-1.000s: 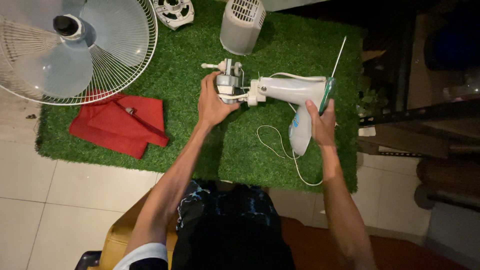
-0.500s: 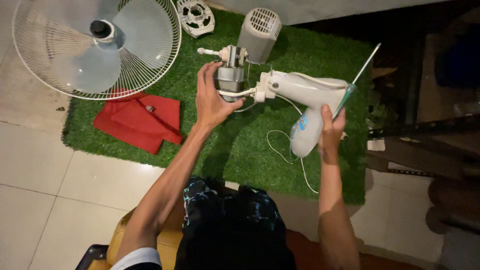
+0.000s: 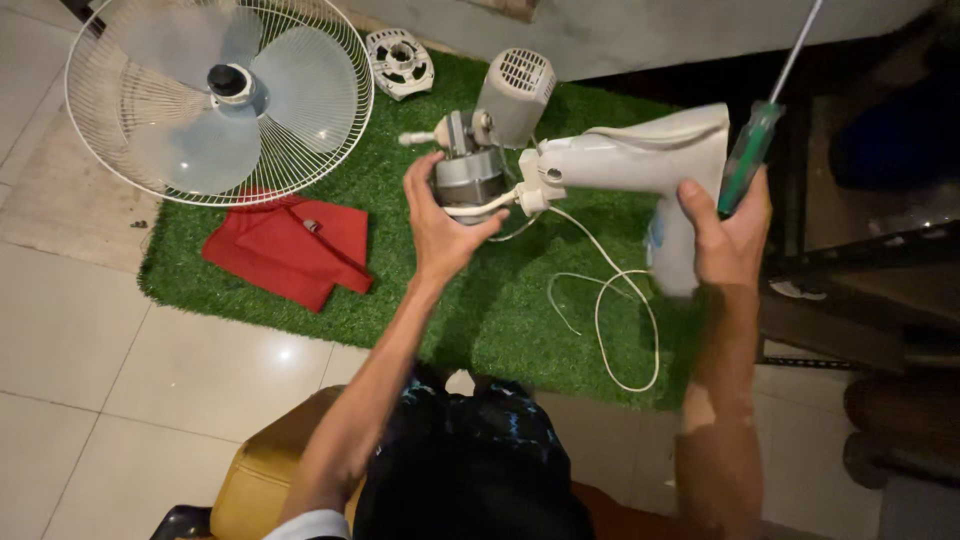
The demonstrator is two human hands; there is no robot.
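Left hand (image 3: 440,225) grasps one fan motor (image 3: 468,172); right hand (image 3: 728,230) grasps one white housing (image 3: 640,160) and one screwdriver (image 3: 752,155).

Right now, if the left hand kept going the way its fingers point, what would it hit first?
The left hand already cups the grey motor. Straight beyond lies the grey ribbed cover, though depth is hard to judge.

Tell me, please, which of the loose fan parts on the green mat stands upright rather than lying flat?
The grey slotted motor cover, standing on end behind the motor. The fan guard with blades and the round white ribbed housing both lie flat.
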